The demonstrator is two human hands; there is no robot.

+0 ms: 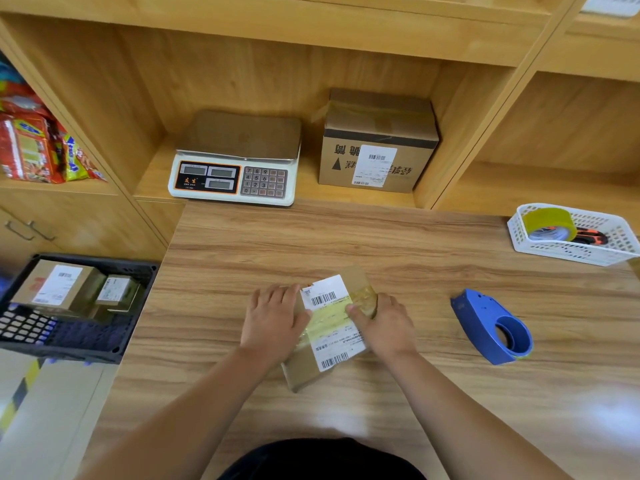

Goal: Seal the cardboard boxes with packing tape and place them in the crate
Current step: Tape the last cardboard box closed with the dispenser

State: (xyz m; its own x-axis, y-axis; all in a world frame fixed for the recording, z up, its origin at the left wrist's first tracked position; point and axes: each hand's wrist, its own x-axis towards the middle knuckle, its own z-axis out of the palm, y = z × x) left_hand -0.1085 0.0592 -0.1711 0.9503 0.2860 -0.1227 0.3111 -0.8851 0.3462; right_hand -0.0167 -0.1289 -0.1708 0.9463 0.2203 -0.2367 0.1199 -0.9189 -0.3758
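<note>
The left hand (273, 320) lies flat with straight fingers against the small cardboard box (332, 344) on the table (242, 244). The right hand (388, 323) grips its other side, thumb on the yellowish tape (327, 320): I judge the sealing is at the pressing-down step. Next comes a lift to the crate (114, 263) at nine o'clock, half filled with sealed boxes (59, 285); the tape dispenser (491, 327) at three o'clock stands out of this way.

The left hand (273, 320) covers the left edge of the cardboard box (304, 370), and the right hand (384, 323) curls its fingers out of sight round the box's right end. The print on its label (323, 296) is too small to read. Far left of the box, the crate (86, 344) is cut off by the frame edge. Far right, the white basket (568, 251) is cut off too, and its tape roll (549, 223) half hides an orange-and-black tool (590, 235), possibly a cutter.
</note>
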